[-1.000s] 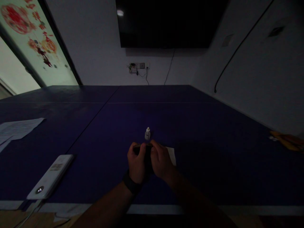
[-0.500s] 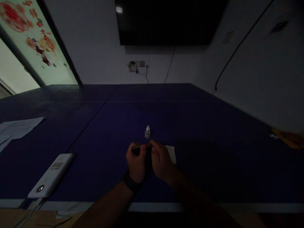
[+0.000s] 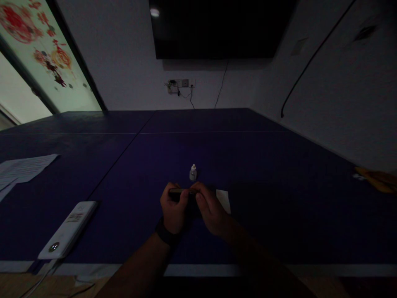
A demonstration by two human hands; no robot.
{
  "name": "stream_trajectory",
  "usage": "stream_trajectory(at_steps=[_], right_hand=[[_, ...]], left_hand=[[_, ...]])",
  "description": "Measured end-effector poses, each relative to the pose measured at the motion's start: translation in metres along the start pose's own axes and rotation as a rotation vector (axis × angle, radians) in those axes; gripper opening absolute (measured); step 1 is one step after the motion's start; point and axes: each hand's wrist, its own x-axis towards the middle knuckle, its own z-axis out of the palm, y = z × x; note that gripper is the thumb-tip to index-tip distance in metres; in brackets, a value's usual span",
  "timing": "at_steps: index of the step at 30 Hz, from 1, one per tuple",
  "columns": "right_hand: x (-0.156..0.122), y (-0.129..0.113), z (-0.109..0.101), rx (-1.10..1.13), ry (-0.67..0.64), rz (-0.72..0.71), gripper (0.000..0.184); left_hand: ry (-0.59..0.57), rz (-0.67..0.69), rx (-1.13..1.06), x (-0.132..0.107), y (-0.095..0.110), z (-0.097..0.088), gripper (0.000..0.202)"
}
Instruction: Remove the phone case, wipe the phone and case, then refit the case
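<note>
My left hand, with a dark band on its wrist, is closed around a thin dark flat object with a lighter edge. The thumb presses its near side. At the object's right end, my right hand has its fingers and thumb pinched together on it. Dim light hides what kind of object it is. Just beyond the hands a small white-capped dropper bottle stands upright on the dark blue table. A pale slip of paper lies beside my right hand, partly covered by it.
A white power bank with a cable lies near the front left edge. Printed sheets rest at the far left, and a yellow-orange item at the far right. A wall screen hangs above sockets.
My left hand has shifted slightly left with the flat object, and the gap between the hands has widened a little. The right hand stays at the object's right end. The bottle has not moved.
</note>
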Motion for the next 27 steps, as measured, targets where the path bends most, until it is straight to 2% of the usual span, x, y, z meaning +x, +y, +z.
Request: stream_trajectory(at_steps=[2, 5, 7, 13, 16, 23, 25, 27], right_hand=[[0.001, -0.001, -0.001, -0.046, -0.033, -0.062, 0.019], [0.002, -0.003, 0.003, -0.118, 0.018, -0.110, 0.020], [0.002, -0.002, 0.008, -0.134, 0.056, -0.114, 0.020], [0.000, 0.004, 0.012, -0.103, 0.052, -0.097, 0.018], [0.000, 0.003, 0.009, -0.111, 0.047, -0.117, 0.017], [0.008, -0.010, -0.010, -0.185, -0.108, -0.129, 0.014], [0.010, -0.010, -0.011, -0.169, -0.101, -0.149, 0.015], [0.012, -0.006, -0.008, -0.129, -0.040, -0.149, 0.017]], left_hand=[[-0.018, 0.024, -0.019, 0.001, -0.002, -0.002, 0.048], [-0.038, 0.056, -0.037, 0.002, -0.006, -0.004, 0.048], [-0.044, 0.074, -0.032, 0.002, -0.009, -0.004, 0.047], [-0.080, 0.100, -0.022, 0.003, -0.016, -0.005, 0.048], [-0.094, 0.125, -0.011, 0.006, -0.019, -0.006, 0.050], [-0.128, 0.222, 0.081, 0.019, -0.019, -0.013, 0.049], [-0.136, 0.252, 0.104, 0.018, -0.017, -0.013, 0.045], [-0.148, 0.284, 0.121, 0.016, -0.015, -0.012, 0.040]])
